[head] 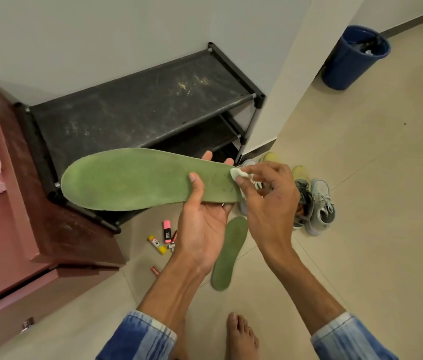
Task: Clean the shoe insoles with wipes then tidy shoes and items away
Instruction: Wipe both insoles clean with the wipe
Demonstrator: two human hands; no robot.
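Holding the insole (132, 180) level above the floor (361, 178), the left hand (205, 224) grips its narrower end, thumb on top and fingers (207, 155) curled beneath. The right hand (270, 201) pinches a white wipe (239, 175) against that same end, fingers narrow around it. A second insole (228, 253) lies on the floor below, beside the shoes (317, 203). A marker (166, 231), glue stick (157, 245) and batteries (155, 270) lie near the rack (140, 107).

A home entryway: a black shoe rack (137, 110) against the wall, sneakers (314, 203) on the tiled floor (361, 178) beside it, a blue bin (353, 58) beyond.
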